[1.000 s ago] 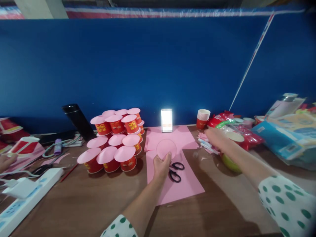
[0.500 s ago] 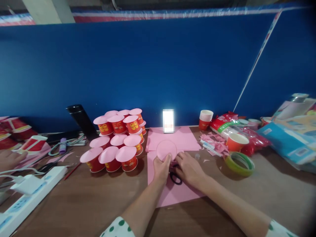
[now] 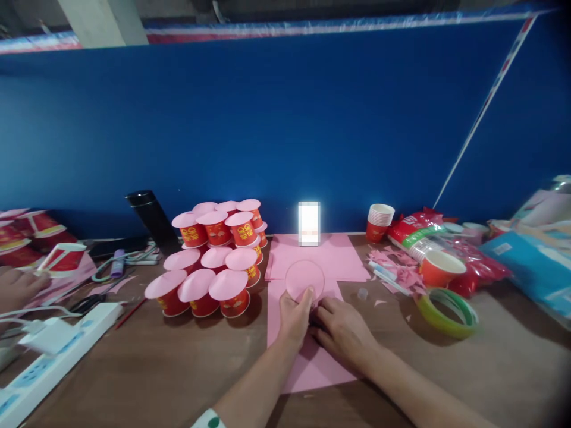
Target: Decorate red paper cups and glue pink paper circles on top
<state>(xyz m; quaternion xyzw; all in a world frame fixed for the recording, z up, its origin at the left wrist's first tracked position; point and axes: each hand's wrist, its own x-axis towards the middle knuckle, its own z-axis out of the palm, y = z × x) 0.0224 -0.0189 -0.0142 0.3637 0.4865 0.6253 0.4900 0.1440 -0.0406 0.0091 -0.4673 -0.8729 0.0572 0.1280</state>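
My left hand [image 3: 294, 318] pinches the lower edge of a pink paper disc [image 3: 305, 279], its thumb lying on top. A thin line runs round near the disc's rim. Right beside it, my right hand [image 3: 343, 330] is closed with its fingers curled toward the disc's lower right edge. It holds scissors, now almost wholly hidden by the fingers; a dark handle loop showed there a moment ago. Under both hands lies a pink paper sheet [image 3: 316, 371]. More pink sheets [image 3: 343, 255] lie behind, with a lit phone [image 3: 309, 223] standing upright on them.
Stacked red paper cups [image 3: 234, 303] topped with pink discs stand left. To the right are nested cups [image 3: 379, 224], paper scraps [image 3: 404, 267], a pen [image 3: 388, 278], an orange cup [image 3: 441, 268] and a tape roll [image 3: 446, 312]. Another person's hand [image 3: 20, 288] and a power strip [image 3: 57, 356] are far left.
The view has shifted slightly. My right hand has turned a little, and the black scissor handle is no longer visible. The left hand still pinches the disc.
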